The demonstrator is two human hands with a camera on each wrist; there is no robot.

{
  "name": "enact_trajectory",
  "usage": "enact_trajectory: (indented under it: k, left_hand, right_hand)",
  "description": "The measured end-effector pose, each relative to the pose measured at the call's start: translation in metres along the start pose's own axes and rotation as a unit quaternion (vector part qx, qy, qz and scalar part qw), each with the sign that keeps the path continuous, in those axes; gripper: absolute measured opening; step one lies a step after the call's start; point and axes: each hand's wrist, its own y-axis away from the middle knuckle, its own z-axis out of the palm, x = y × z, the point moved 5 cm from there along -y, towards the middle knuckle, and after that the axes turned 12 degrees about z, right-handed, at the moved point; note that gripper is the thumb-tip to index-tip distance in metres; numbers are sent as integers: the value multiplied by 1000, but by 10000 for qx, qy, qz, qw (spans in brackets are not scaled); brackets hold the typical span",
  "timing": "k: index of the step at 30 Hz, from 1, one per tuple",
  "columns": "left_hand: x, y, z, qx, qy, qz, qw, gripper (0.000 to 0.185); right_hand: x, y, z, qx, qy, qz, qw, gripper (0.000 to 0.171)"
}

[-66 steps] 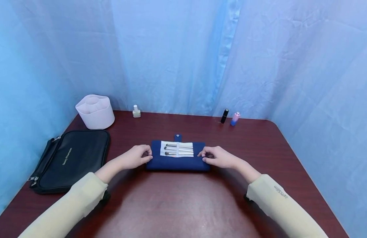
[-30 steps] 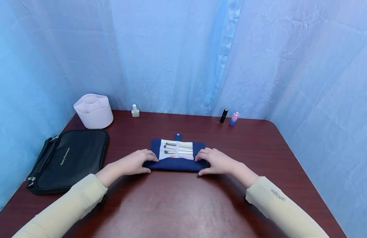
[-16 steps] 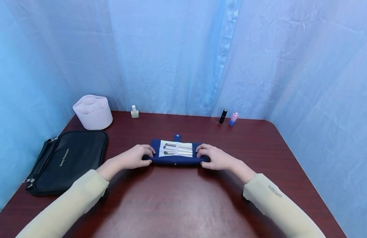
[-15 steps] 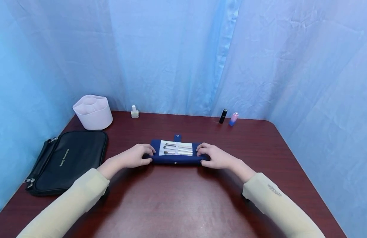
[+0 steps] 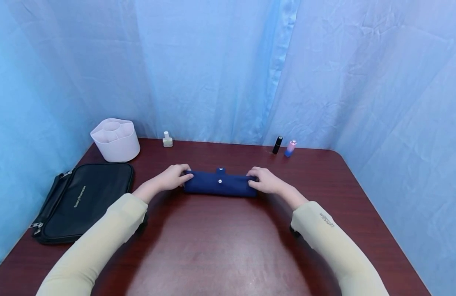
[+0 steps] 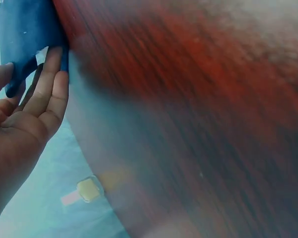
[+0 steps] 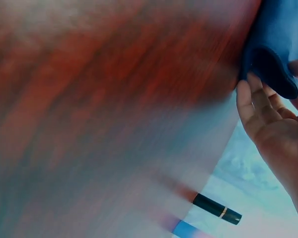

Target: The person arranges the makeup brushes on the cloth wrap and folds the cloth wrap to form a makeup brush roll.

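Note:
A navy fabric makeup brush roll (image 5: 206,186) lies rolled over at the middle of the table in the head view, its brushes hidden inside. A silver snap (image 5: 219,181) shows on its top, and a short strap (image 5: 221,170) with another snap sticks out behind. My left hand (image 5: 171,178) grips the left end, thumb on top; in the left wrist view its fingers (image 6: 50,82) reach around the roll's end. The right end is held by my right hand (image 5: 268,181) in the same way. From the right wrist view, the brush roll (image 7: 283,34) shows a curled, open-ended fold beside the fingers.
A black zip case (image 5: 89,197) lies on the left of the dark red table (image 5: 220,246). Behind it stands a white divided organizer (image 5: 118,142). Along the back edge are a nail polish bottle (image 5: 167,140), a black tube (image 5: 277,145) and a pink-blue bottle (image 5: 290,148). Blue curtains (image 5: 220,74) surround the table.
Both hands have moved away from me, turning the brush roll's near part over. The white panel and brushes, visible before, are now covered, and the snap has come to the top.

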Motion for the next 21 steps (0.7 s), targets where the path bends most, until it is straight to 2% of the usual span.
enact_trajectory:
  k: [4,9,12,18,21]
  left_hand:
    - [-9,-6,0,96,172,-213,9996,17]
    - [-15,-14,0,193,-78,-3,9998,13]
    - [-18,-18,1,208,-156,71,9996,12]
    - [-22,-24,1,240,-532,331,9977,15]
    - [-24,-27,2,194,-518,307,9980,16]
  right_hand:
    - [5,-6,0,-249,-280,403,9985,20]
    - [13,-12,2,-640,-741,829,9917,24]
    - [15,-15,3,-764,-901,904,9889,25]
    - [19,-19,5,-807,-892,999,9877,25]
    - [18,-20,6,-804,-854,928,9888,27]
